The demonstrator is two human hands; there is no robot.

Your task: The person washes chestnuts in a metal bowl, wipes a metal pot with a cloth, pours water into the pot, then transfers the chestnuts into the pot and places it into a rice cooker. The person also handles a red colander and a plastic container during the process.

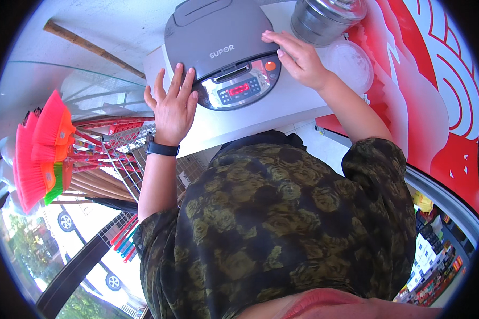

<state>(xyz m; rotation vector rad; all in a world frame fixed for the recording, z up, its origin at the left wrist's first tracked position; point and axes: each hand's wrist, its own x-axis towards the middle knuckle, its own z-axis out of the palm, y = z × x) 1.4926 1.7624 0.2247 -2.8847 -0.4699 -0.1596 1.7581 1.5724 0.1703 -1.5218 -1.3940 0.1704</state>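
A grey Supor rice cooker [223, 40] stands with its lid down on a white table [215, 127]. Its front panel has a lit red display and an orange-lit button. My left hand [173, 109], a dark watch on the wrist, has its fingers spread, with fingertips at the cooker's left front edge. At the right front corner of the lid is my right hand [299, 60], fingers apart, the fingertips on or just over the lid's edge near the lit button. Neither hand grips anything.
A lidded metal pot [319, 22] and a translucent plastic lid [349, 65] lie right of the cooker. Pink brooms [50, 135] and a wire basket [123, 147] stand at left. A bamboo stick [94, 48] leans on the wall. A red printed panel [427, 79] borders the right.
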